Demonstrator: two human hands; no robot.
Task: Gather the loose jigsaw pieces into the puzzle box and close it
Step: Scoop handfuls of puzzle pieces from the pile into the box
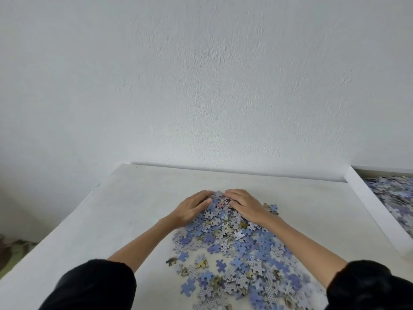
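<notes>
Black sleeves (89, 285) fill the bottom corners, with bare forearms running forward from them. Between the forearms the loose pieces (234, 247) lie on the desk (111, 209). They are mostly blue, some face down, scattered thin near the front and heaped thicker farther back. Both grips rest on the far end of that heap. The left grip (192, 209) and right grip (243, 206) lie side by side, fingers stretched and gently curved over the mound, pinching nothing. The desk is matt white, its left edge slanting away. At its right stands the box (371, 204), white-walled and uncovered, with pieces inside. Behind is a rough white wall (201, 86). Low at the left is a blurred greenish patch (13, 253).
</notes>
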